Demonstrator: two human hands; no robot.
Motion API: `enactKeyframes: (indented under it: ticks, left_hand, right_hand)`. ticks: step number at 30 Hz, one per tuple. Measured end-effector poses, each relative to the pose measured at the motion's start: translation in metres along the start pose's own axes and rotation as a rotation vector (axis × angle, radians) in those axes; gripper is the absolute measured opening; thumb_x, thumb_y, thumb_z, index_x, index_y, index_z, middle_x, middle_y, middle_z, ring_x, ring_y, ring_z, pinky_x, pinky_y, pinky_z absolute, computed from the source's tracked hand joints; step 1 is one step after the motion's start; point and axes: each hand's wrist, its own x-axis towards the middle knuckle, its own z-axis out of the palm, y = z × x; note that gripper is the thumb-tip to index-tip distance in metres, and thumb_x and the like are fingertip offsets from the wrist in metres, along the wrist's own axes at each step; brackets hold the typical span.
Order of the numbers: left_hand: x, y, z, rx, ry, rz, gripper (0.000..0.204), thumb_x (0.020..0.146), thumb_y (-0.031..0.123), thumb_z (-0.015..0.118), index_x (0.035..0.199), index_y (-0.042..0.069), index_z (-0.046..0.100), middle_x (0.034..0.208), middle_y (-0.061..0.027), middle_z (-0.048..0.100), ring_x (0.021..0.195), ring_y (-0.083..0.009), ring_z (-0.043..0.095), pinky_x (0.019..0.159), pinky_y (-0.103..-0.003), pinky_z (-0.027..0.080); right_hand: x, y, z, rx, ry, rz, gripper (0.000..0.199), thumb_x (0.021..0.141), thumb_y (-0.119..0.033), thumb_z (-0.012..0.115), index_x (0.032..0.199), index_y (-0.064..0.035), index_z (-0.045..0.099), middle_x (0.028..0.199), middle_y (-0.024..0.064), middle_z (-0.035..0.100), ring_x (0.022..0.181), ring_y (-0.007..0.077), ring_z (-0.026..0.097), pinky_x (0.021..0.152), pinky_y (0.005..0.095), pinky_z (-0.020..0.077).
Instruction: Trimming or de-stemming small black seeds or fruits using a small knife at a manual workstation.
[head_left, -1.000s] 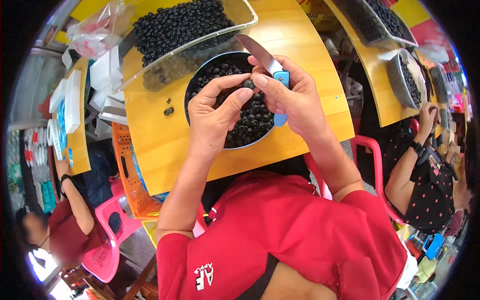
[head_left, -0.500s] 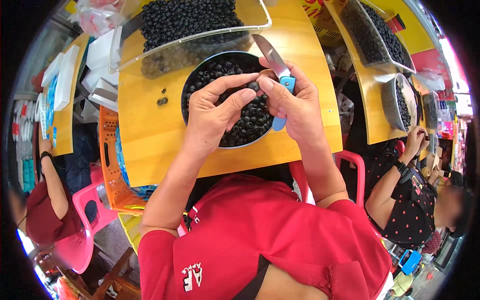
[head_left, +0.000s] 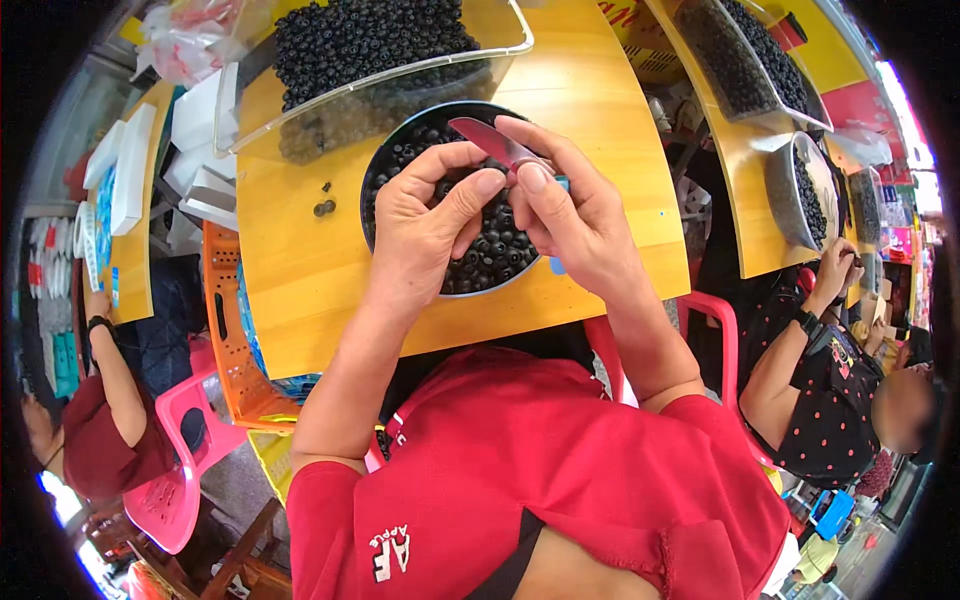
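Bright, even daylight fills the scene, and the yellow counter (head_left: pixel 300 290) is well lit, with only a soft, short shadow under the clear tray (head_left: pixel 400 75) at its far side and beneath the left hand (head_left: pixel 425 235) and right hand (head_left: pixel 575 215) held above the counter. The knife blade (head_left: pixel 485 140) carries a pale sheen, and the tray's rim shows thin white glare lines. Around the counter the fisheye bends straight edges strongly, the corners fall into black vignette, and a face to the counter's right is blurred.
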Motion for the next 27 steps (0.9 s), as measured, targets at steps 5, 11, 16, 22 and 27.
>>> enactKeyframes:
  ticks: [5, 11, 16, 22, 27]
  left_hand:
    - [0.000, -0.002, -0.005, 0.001, -0.012, -0.011, 0.020, 0.088, 0.008, 0.065, 0.106, 0.001, 0.062, 0.085, -0.0050, 0.068, 0.049, -0.0019, 0.043, 0.040, -0.016, 0.030]
    - [-0.006, 0.000, -0.021, -0.139, -0.063, -0.094, 0.017, 0.090, 0.009, 0.061, 0.106, 0.002, 0.061, 0.090, -0.0077, 0.066, 0.045, -0.0016, 0.040, 0.039, -0.015, 0.029]
    - [-0.040, 0.020, -0.081, -0.638, -0.201, -0.045, 0.027, 0.094, 0.020, 0.053, 0.113, 0.001, 0.054, 0.094, -0.0073, 0.051, 0.047, -0.0065, 0.036, 0.041, -0.017, 0.030]
    - [-0.147, 0.056, -0.219, -0.602, 0.027, 0.232, 0.015, 0.090, 0.020, 0.052, 0.091, 0.006, 0.046, 0.079, -0.0032, 0.038, 0.046, -0.0105, 0.036, 0.040, -0.021, 0.032]
    - [-0.288, 0.028, -0.307, -0.311, 0.754, 0.248, 0.018, 0.094, 0.021, 0.051, 0.086, 0.006, 0.051, 0.083, -0.0047, 0.053, 0.047, -0.0107, 0.038, 0.040, -0.022, 0.034]
  right_hand:
    - [-0.001, 0.002, 0.000, 0.017, -0.012, 0.070, 0.032, 0.100, -0.021, 0.047, 0.123, 0.0003, 0.051, 0.066, -0.0005, 0.050, 0.050, 0.0016, 0.037, 0.044, 0.0168, 0.0286]
    - [0.002, 0.006, 0.005, 0.057, -0.026, 0.170, 0.028, 0.100, -0.021, 0.047, 0.115, 0.0001, 0.056, 0.066, -0.0010, 0.051, 0.050, 0.0009, 0.037, 0.043, 0.0161, 0.0284]
    - [0.003, 0.003, 0.002, 0.149, 0.053, 0.086, 0.030, 0.101, -0.017, 0.042, 0.118, 0.0024, 0.056, 0.068, 0.0001, 0.051, 0.046, 0.0014, 0.034, 0.042, 0.0164, 0.0264]
    - [0.010, 0.007, 0.003, 0.167, 0.047, 0.024, 0.031, 0.101, -0.015, 0.040, 0.126, 0.0006, 0.048, 0.072, 0.0072, 0.056, 0.043, 0.0038, 0.034, 0.041, 0.0176, 0.0297]
    - [0.012, 0.016, 0.006, 0.194, 0.069, 0.009, 0.028, 0.101, -0.016, 0.040, 0.123, -0.0001, 0.047, 0.074, 0.0117, 0.059, 0.043, 0.0048, 0.037, 0.042, 0.0181, 0.0319]
